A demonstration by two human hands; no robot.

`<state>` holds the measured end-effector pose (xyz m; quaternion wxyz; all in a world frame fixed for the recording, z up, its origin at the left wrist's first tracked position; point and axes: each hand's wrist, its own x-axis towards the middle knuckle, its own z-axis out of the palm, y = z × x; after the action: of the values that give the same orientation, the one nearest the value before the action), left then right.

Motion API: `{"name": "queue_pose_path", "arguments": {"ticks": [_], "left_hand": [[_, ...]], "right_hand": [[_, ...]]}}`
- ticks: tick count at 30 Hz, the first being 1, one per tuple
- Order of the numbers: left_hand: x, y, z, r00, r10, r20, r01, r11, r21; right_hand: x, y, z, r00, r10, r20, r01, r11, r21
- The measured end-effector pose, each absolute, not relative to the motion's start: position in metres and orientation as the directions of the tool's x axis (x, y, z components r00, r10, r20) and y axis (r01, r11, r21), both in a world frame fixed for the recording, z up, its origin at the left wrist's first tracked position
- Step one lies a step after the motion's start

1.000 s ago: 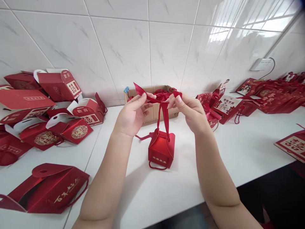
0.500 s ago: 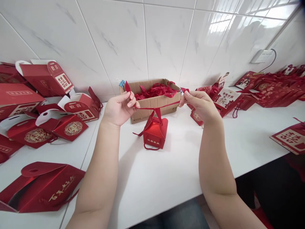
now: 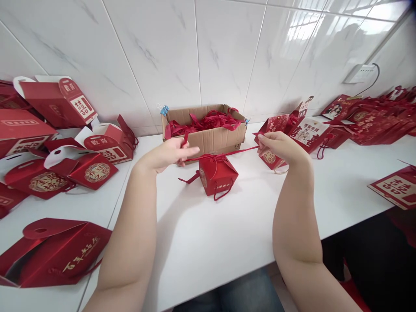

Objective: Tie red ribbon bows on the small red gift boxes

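Observation:
A small red gift box (image 3: 217, 175) with gold lettering and a cord handle stands on the white table between my hands. Across its top runs a thin red ribbon (image 3: 238, 152), stretched nearly straight out to both sides. My left hand (image 3: 172, 152) pinches one end, with a tip of ribbon poking up above the fingers. My right hand (image 3: 276, 145) pinches the other end between thumb and fingers, farther right and slightly higher. Another ribbon tail lies on the table at the box's left. Just behind it sits a cardboard box (image 3: 214, 141) full of loose red ribbons.
Several red gift boxes (image 3: 94, 171) crowd the left side, and an open one (image 3: 55, 253) lies at front left. More red boxes and bags (image 3: 305, 132) stand at right along the tiled wall (image 3: 224, 56). A red bag (image 3: 394, 186) lies near the right table edge.
Both hands have moved down and apart, drawing the ribbon close onto the box's top. The small box has turned and shifted slightly right and upward in view.

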<state>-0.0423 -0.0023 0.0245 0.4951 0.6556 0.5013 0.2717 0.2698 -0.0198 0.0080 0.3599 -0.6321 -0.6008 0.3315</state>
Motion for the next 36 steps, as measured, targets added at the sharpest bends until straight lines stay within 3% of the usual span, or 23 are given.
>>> {"name": "queue_pose_path", "arguments": {"ticks": [5,11,27,36], "left_hand": [[-0.017,-0.005,0.011,0.407,0.898,-0.167,0.707,-0.194,0.680],[-0.007,-0.005,0.006,0.394,0.898,-0.196,0.817,-0.245,0.523],[-0.021,-0.002,0.010,0.358,0.883,-0.303,0.869,-0.197,0.453],[-0.045,0.002,0.017,0.356,0.862,-0.361,0.868,-0.163,0.468]], "right_hand": [[0.257,-0.018,0.008,-0.049,0.999,-0.013,0.596,0.019,-0.803],[0.228,-0.010,0.002,-0.244,0.968,-0.064,0.692,0.128,-0.711],[0.249,0.003,-0.014,-0.002,0.999,0.053,0.629,0.042,-0.777],[0.261,0.010,-0.027,-0.019,1.000,0.020,0.595,0.027,-0.803]]}}
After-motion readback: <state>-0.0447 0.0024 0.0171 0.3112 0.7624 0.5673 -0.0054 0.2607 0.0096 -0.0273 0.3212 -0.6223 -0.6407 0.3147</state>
